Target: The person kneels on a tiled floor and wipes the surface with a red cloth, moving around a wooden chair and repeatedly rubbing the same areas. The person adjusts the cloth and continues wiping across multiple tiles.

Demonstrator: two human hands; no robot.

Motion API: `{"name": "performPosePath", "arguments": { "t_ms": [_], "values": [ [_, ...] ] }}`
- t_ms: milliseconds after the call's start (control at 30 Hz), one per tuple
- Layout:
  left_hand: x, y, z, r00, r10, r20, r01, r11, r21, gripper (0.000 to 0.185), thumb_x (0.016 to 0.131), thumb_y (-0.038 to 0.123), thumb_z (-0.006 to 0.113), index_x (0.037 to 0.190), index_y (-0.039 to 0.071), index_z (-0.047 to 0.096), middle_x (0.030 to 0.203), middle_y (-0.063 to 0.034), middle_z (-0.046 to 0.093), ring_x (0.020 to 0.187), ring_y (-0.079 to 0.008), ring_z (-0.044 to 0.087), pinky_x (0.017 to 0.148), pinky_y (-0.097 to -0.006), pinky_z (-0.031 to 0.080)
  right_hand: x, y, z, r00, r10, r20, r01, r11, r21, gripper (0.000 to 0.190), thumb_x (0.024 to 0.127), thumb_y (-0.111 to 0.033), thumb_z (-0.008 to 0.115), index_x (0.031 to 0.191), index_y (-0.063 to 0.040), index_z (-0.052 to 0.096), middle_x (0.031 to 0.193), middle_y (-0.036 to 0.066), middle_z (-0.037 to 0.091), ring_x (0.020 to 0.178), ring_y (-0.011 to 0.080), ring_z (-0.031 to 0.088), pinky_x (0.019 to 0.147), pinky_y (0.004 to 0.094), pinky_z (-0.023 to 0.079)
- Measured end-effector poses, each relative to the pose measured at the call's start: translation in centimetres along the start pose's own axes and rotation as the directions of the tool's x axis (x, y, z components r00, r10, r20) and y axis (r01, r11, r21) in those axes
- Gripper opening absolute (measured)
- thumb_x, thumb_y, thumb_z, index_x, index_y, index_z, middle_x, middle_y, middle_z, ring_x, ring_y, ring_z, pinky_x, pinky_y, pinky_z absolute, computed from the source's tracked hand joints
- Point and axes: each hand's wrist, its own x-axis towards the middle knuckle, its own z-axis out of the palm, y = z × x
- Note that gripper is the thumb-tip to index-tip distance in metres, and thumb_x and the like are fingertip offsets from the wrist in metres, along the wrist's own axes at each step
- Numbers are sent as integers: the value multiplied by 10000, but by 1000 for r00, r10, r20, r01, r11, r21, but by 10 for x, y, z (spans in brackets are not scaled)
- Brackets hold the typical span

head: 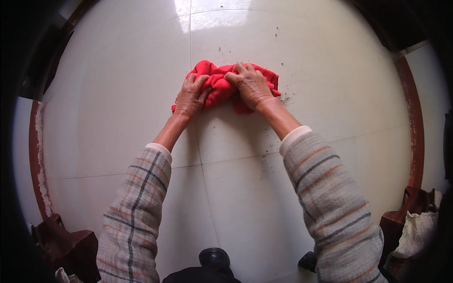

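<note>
A bunched red cloth (pixel 219 88) lies on the pale tiled floor (pixel 116 106), crumpled into folds under both hands. My left hand (pixel 191 93) grips its left side, with the fingers pressed into the fabric. On the right part of the cloth, my right hand (pixel 249 83) has its fingers bent around a fold, thumb toward the middle. The cloth's right corner sticks out past the right hand. Dark smudges and crumbs of dirt (pixel 286 98) mark the tiles just right of the cloth.
More dark specks (pixel 267 155) dot the floor between my forearms. Thin tile joints cross below the cloth. Dark red wooden furniture stands at the lower left (pixel 76 247) and lower right (pixel 393 219). A black shoe (pixel 214 257) shows at the bottom; light glares on the floor at the top.
</note>
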Motion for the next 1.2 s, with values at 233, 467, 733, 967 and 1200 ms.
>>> {"name": "performPosePath", "arguments": {
  "t_ms": [233,467,733,967,1200],
  "values": [
    [-84,84,-14,973,192,-132,-206,973,-107,348,824,29,729,1152,131,672,1186,-173,620,1119,-391,627,888,-454,555,-134,8,-77,959,-241,-153,243,970,-6,303,814,-54,623,1107,-130,636,1062,87,574,951,272,597,751,396,506],
    [-264,155,2,906,404,129,-339,873,-349,434,855,73,611,1286,114,639,1252,-184,559,1030,-302,626,808,-402,510,-342,-53,-101,935,-292,201,217,920,326,469,846,-125,584,1313,-155,600,1193,110,578,939,238,604,763,367,500],
    [-287,143,22,694,582,423,-493,813,-309,527,883,145,536,1408,106,502,1341,-204,488,1009,-293,559,846,-407,472,-374,-23,-49,824,-529,204,453,830,326,371,881,-202,549,1249,-239,581,1240,87,590,1022,217,594,805,368,483],
    [-163,105,78,792,584,180,-537,806,-250,402,848,106,580,1247,61,578,1343,-221,504,1035,-329,609,841,-427,509,-269,63,-23,918,-395,35,389,914,113,262,851,-194,604,1111,-217,632,1197,91,589,1019,277,601,835,419,517],
    [53,89,96,935,339,106,-352,923,158,333,903,114,582,1235,98,607,1191,-152,571,1053,-356,600,851,-430,511,-86,119,-20,993,117,4,-115,975,-191,252,871,-94,572,1105,-167,630,1129,88,576,1060,291,573,822,425,484]
  ]
}}
